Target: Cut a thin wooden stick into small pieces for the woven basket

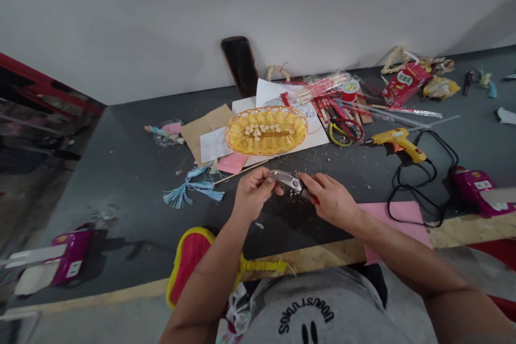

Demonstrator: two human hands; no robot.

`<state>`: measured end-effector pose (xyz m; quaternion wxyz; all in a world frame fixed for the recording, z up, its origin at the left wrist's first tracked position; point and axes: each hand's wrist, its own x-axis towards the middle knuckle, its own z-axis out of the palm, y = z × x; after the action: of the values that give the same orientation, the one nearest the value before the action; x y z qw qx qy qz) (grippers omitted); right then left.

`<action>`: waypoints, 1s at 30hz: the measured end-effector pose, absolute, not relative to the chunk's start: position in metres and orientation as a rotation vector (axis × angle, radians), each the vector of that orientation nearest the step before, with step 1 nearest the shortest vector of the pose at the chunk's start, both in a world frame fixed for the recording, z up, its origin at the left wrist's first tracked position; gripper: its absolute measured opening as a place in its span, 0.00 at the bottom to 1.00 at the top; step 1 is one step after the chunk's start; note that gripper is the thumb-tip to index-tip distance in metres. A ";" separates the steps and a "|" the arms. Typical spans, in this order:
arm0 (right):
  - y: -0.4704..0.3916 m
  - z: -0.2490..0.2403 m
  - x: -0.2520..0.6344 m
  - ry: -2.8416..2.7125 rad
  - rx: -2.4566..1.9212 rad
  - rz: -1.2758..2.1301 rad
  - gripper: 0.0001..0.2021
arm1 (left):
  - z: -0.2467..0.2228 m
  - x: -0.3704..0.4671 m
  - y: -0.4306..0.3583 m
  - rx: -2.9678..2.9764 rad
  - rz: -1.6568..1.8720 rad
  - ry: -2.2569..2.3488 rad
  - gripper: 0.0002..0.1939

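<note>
A metal-bladed knife (287, 179) spans the space between my two hands over the dark table. My right hand (331, 198) is closed around its dark and red handle. At the blade's other end, my left hand (253, 193) pinches a small pale piece, too small to identify. Pale crumbs lie on the table below the blade. Just beyond my hands, a yellow woven basket (236, 142) holds several small cream flower-shaped pieces. A thin stick (242, 171) lies between the basket and my left hand, with blue tassels (188, 188) at its left.
A yellow glue gun (399, 143) and its black cable lie at the right. Scissors (345, 132), a red drink carton (407, 81) and a phone (241, 64) stand or lie behind. A red-and-yellow object (191, 258) is by my left forearm; purple clamps (479, 189) grip the edge.
</note>
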<state>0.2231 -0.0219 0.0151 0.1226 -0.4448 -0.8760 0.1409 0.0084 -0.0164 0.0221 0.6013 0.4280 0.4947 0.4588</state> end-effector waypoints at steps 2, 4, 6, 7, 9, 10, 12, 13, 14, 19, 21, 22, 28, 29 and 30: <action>-0.024 0.018 0.222 -2.562 -1.358 0.408 0.26 | 0.022 0.013 -0.018 1.029 1.035 1.161 0.15; -0.025 0.021 0.221 -2.556 -1.424 0.392 0.25 | 0.021 0.018 -0.019 1.080 1.011 1.179 0.14; -0.024 0.021 0.220 -2.531 -1.451 0.353 0.25 | 0.022 0.021 -0.020 1.139 1.017 1.203 0.14; -0.023 0.021 0.220 -2.512 -1.454 0.333 0.25 | 0.022 0.021 -0.020 1.168 1.026 1.216 0.14; -0.018 0.018 0.222 -2.465 -1.447 0.323 0.26 | 0.022 0.021 -0.019 1.211 1.040 1.250 0.14; -0.015 0.017 0.224 -2.433 -1.447 0.339 0.26 | 0.021 0.020 -0.018 1.222 1.049 1.275 0.13; -0.010 0.012 0.230 -2.333 -1.468 0.387 0.25 | 0.020 0.017 -0.015 1.247 1.063 1.348 0.13; -0.007 0.010 0.232 -2.272 -1.481 0.413 0.25 | 0.019 0.016 -0.014 1.268 1.062 1.388 0.12; -0.005 0.008 0.235 -2.211 -1.490 0.435 0.25 | 0.018 0.015 -0.012 1.292 1.053 1.421 0.12; 0.002 0.007 0.241 -2.078 -1.440 0.520 0.22 | 0.014 0.015 -0.008 1.362 0.999 1.477 0.11; 0.007 0.011 0.246 -2.014 -1.471 0.530 0.18 | 0.013 0.017 -0.008 1.386 0.990 1.484 0.11; 0.011 0.013 0.250 -1.954 -1.528 0.522 0.16 | 0.013 0.017 -0.008 1.403 0.984 1.489 0.11; 0.037 0.013 0.281 -1.841 -1.950 0.340 0.16 | 0.014 0.018 -0.010 1.633 0.921 1.581 0.10; 0.040 0.011 0.283 -1.876 -1.978 0.307 0.16 | 0.013 0.018 -0.010 1.671 0.912 1.590 0.10; 0.043 0.009 0.284 -1.910 -1.993 0.281 0.17 | 0.012 0.017 -0.010 1.697 0.907 1.597 0.10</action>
<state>0.2837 0.0429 0.0088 0.1825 -0.7063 -0.6767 0.0997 0.0170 -0.0098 0.0123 0.3149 0.6439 0.6063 0.3443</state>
